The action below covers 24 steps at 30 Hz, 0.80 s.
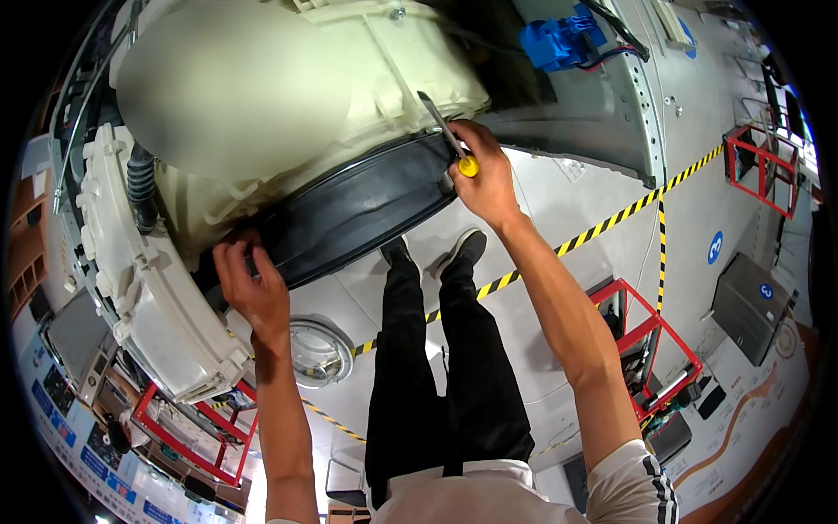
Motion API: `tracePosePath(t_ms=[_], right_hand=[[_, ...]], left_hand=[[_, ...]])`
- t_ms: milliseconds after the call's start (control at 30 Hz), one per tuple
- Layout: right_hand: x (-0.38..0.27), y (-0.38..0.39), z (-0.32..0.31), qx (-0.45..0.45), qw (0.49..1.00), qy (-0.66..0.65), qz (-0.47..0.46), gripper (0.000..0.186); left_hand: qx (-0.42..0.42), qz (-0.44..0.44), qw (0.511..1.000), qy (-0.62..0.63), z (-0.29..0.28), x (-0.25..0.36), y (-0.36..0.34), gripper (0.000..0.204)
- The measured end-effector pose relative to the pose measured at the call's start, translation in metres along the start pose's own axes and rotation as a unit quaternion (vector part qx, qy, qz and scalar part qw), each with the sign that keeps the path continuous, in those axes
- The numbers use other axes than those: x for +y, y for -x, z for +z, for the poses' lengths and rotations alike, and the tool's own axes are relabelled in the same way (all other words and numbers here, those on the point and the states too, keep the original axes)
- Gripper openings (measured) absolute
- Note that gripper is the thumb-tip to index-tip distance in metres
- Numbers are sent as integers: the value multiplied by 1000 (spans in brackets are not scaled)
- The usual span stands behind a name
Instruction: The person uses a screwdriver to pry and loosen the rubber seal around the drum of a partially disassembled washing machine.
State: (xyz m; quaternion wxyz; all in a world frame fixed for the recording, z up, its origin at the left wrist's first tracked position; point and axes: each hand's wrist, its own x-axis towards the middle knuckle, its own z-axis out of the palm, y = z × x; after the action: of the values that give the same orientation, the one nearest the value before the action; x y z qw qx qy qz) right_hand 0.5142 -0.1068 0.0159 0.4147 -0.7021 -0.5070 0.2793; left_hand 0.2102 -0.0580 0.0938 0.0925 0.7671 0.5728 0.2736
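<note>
A washing machine's cream plastic tub (393, 61) is exposed in front of me, with a black rubber door gasket (349, 205) along its near side. My right hand (489, 183) is closed around a screwdriver (469, 166) with a yellow handle end, at the gasket's right end. Its metal blade points up and to the left, over the tub's edge. At the gasket's left end, my left hand (256, 288) has its fingers bent over the rubber rim. Those fingertips are partly hidden against the dark edge.
Left of the tub are a white plastic housing (148, 284) and a black corrugated hose (141, 188). A blue part (563, 39) with wires sits on the grey metal cabinet panel (602, 109). On the floor lie a round glass door (319, 354) and striped tape (611, 218); red frames (650, 336) stand around.
</note>
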Motion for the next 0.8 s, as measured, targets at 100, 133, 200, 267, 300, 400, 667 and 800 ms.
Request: tracePosePath(t_ms=[100,133,200,267,300,400,667,800], right_hand=[[2,1,4,25,1000,-14,-9,54],[2,2,6,36,999,-23,-9,54],[-1,4,7,36,999,-7,5,54],[1,5,9,50,999,-7,8,52],[3,6,10,57,998,-10,17,50],[9,8,12,67,997,-21,41,48],[27,9,13,47,975,-154,151,45],[35,8,4,-4,968,-178,177,49]], left_hand=[[-4,-3,1000,15,-1,2,-3,10],[-5,-6,1000,23,0,2,-2,10],[-1,-4,999,38,0,2,1,11],[6,8,999,49,2,5,1,14],[4,11,999,49,2,7,0,14],[2,22,999,48,2,10,-2,15],[-19,46,998,41,3,24,-8,15],[-13,68,997,46,7,28,-14,14]])
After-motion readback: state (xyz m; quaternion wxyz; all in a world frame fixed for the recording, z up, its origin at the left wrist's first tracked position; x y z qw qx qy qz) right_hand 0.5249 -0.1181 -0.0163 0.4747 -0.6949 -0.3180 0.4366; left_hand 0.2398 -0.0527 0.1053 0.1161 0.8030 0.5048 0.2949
